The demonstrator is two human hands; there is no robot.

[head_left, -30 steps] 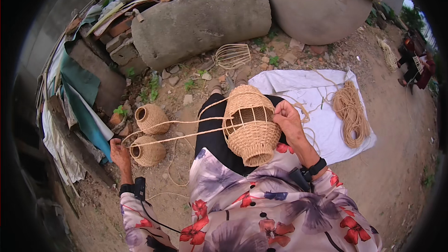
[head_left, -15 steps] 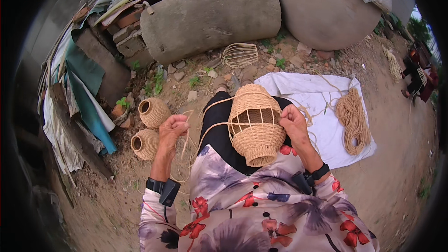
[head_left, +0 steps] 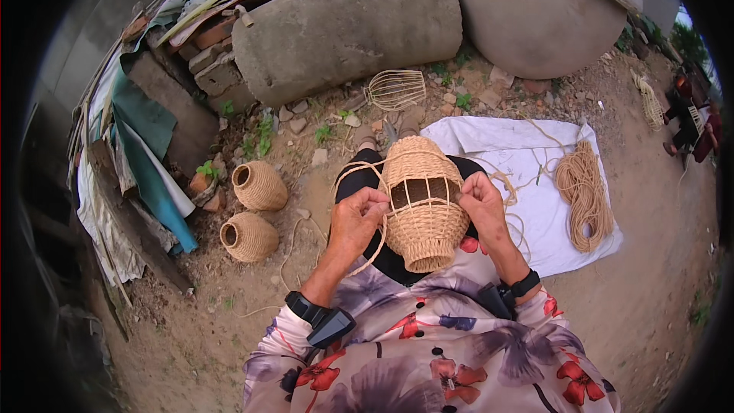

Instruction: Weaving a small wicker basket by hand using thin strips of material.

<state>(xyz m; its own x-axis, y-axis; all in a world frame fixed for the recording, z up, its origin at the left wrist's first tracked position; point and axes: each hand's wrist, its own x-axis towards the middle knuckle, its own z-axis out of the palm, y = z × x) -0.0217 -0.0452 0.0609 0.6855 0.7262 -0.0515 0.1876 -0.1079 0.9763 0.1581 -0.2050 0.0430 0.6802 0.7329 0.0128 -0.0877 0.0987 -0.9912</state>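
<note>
A half-woven cord basket (head_left: 425,231) lies across my lap, its narrow mouth toward me. A band of bare ribs (head_left: 428,190) between its two woven parts leaves the dark inside showing. My left hand (head_left: 356,219) is closed in a pinch on the cord (head_left: 372,256) at the basket's left side, beside the ribs. That cord hangs in a loop below the fingers. On the opposite side my right hand (head_left: 485,203) grips the basket at the edge of the gap, its fingertips partly hidden. Another strand (head_left: 353,169) crosses from the basket's upper woven part to the left.
Two finished-looking woven pots (head_left: 258,186) lie on the dirt at left. A white sheet (head_left: 520,199) at right carries a coil of cord (head_left: 582,197). Ahead are a bare basket frame (head_left: 396,90), a stone cylinder (head_left: 348,34) and a round slab (head_left: 535,15). Another person (head_left: 692,118) sits far right.
My left hand has moved right, from out beside the basket to its left edge, bringing the cord in. The right hand stays at the basket's right side.
</note>
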